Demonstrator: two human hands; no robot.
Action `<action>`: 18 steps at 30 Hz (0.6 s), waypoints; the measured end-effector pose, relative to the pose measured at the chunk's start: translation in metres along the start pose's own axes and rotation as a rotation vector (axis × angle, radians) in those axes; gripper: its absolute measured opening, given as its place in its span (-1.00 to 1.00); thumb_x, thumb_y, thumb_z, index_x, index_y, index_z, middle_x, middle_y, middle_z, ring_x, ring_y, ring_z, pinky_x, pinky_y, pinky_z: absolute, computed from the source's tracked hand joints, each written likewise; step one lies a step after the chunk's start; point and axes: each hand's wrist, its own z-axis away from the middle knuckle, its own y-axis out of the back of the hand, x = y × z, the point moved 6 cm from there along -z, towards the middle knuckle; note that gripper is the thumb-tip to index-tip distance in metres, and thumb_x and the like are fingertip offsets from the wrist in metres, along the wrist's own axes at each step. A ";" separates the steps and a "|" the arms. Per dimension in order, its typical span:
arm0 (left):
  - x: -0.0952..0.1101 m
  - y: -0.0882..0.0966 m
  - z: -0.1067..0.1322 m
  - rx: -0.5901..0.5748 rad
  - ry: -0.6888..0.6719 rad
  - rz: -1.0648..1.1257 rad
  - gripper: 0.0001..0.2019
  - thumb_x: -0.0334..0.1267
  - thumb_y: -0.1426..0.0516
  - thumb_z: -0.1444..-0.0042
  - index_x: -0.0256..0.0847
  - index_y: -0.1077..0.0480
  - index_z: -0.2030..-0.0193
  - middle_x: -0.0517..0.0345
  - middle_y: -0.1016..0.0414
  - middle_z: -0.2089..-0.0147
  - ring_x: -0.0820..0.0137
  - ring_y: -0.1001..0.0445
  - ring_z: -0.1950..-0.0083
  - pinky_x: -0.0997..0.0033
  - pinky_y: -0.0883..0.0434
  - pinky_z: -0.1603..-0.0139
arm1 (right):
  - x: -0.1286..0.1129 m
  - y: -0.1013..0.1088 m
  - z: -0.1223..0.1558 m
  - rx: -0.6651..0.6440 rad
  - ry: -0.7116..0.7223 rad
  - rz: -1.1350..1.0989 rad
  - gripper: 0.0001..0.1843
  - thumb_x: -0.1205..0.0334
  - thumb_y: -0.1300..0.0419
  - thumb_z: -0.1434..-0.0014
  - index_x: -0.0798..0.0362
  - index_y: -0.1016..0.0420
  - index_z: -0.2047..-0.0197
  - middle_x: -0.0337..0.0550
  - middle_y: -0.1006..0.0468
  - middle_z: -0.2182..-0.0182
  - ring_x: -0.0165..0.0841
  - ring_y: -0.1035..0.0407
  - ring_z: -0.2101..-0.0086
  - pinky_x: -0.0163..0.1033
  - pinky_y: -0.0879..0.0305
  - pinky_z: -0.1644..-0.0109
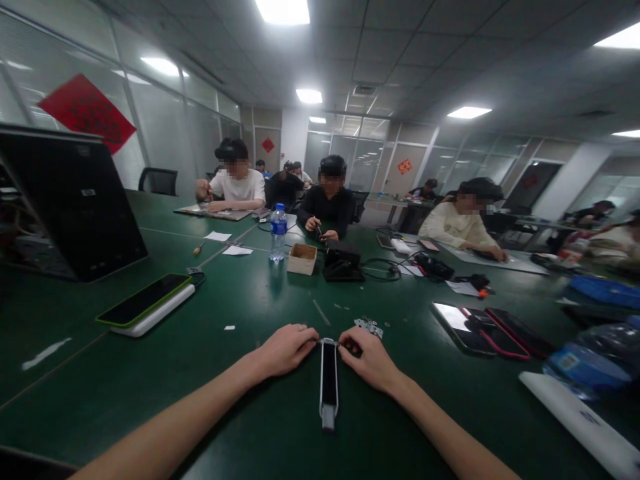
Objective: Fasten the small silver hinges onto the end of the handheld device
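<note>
Metal-framed black strip point(329, 381) on the green surface point(125, 400)
Left hand point(285, 351) and right hand point(365, 360) pinch its top end; small metal parts point(369, 327) lie just beside.

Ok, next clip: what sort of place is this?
Probably a shared workshop or training room in an office building: seated people work around a long green-topped bench, small metal parts lie on it, and glass partition walls line the room.

The head-worn camera is looking forward and down from the person's head, sitting fairly close above the left hand point(285, 350) and right hand point(369, 360) and facing along the green table point(110, 400) toward a far co-worker point(327, 203); its exact tilt is seemingly hard to judge through the warped wide view.
</note>
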 end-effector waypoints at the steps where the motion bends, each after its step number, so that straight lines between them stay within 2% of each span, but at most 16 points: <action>1: -0.001 0.000 0.000 -0.007 0.002 0.009 -0.82 -0.32 0.06 -0.29 -0.15 -0.31 0.06 0.11 -0.43 0.16 0.33 -0.42 0.15 0.39 -0.34 0.13 | 0.000 -0.001 0.000 0.000 0.003 -0.001 -0.89 0.26 -0.10 -0.13 0.06 -0.43 0.30 -0.16 -0.45 0.37 -0.37 -0.33 0.37 -0.26 -0.30 0.29; 4: -0.001 0.000 -0.001 -0.009 -0.005 0.018 -0.82 -0.32 0.06 -0.29 -0.16 -0.32 0.07 0.10 -0.42 0.17 0.33 -0.42 0.16 0.38 -0.33 0.13 | -0.002 0.000 0.002 0.003 0.022 0.017 -0.88 0.24 -0.12 -0.13 0.06 -0.43 0.27 -0.15 -0.46 0.36 -0.37 -0.32 0.38 -0.26 -0.30 0.31; 7: -0.001 0.001 0.000 -0.007 -0.012 0.030 -0.82 -0.31 0.06 -0.29 -0.17 -0.32 0.06 0.09 -0.42 0.16 0.33 -0.42 0.15 0.38 -0.33 0.12 | 0.002 0.011 0.002 0.037 0.050 0.071 -0.82 0.19 -0.12 -0.14 0.09 -0.43 0.22 -0.11 -0.47 0.31 -0.35 -0.33 0.35 -0.25 -0.32 0.29; 9: -0.002 0.000 0.000 -0.020 -0.009 0.043 -0.81 -0.31 0.06 -0.29 -0.16 -0.31 0.05 0.10 -0.42 0.14 0.34 -0.42 0.15 0.38 -0.33 0.11 | 0.015 0.028 0.001 0.111 0.036 0.118 -0.80 0.19 -0.06 -0.19 0.10 -0.43 0.19 -0.08 -0.47 0.28 -0.34 -0.34 0.31 -0.22 -0.33 0.23; 12: -0.003 -0.002 -0.001 -0.022 -0.013 0.043 -0.80 -0.30 0.06 -0.29 -0.15 -0.31 0.04 0.10 -0.42 0.13 0.34 -0.41 0.13 0.38 -0.33 0.10 | 0.048 0.055 -0.004 0.208 -0.025 0.211 -0.77 0.24 0.00 -0.22 0.09 -0.45 0.17 -0.06 -0.48 0.22 -0.30 -0.36 0.22 -0.16 -0.30 0.08; 15: -0.004 -0.002 -0.002 -0.008 -0.019 0.038 -0.81 -0.30 0.06 -0.29 -0.17 -0.32 0.04 0.10 -0.42 0.14 0.33 -0.42 0.14 0.37 -0.33 0.10 | 0.081 0.063 -0.016 0.061 -0.083 0.281 -0.74 0.27 -0.01 -0.21 0.08 -0.49 0.15 -0.07 -0.49 0.19 -0.30 -0.36 0.16 -0.17 -0.27 0.01; 18: -0.003 0.000 -0.001 -0.012 -0.015 0.044 -0.81 -0.30 0.06 -0.29 -0.16 -0.32 0.04 0.10 -0.42 0.14 0.34 -0.42 0.14 0.37 -0.34 0.10 | 0.099 0.061 -0.027 -0.113 -0.129 0.318 -0.75 0.29 -0.06 -0.17 0.04 -0.53 0.15 -0.10 -0.52 0.21 -0.31 -0.38 0.17 -0.22 -0.26 0.03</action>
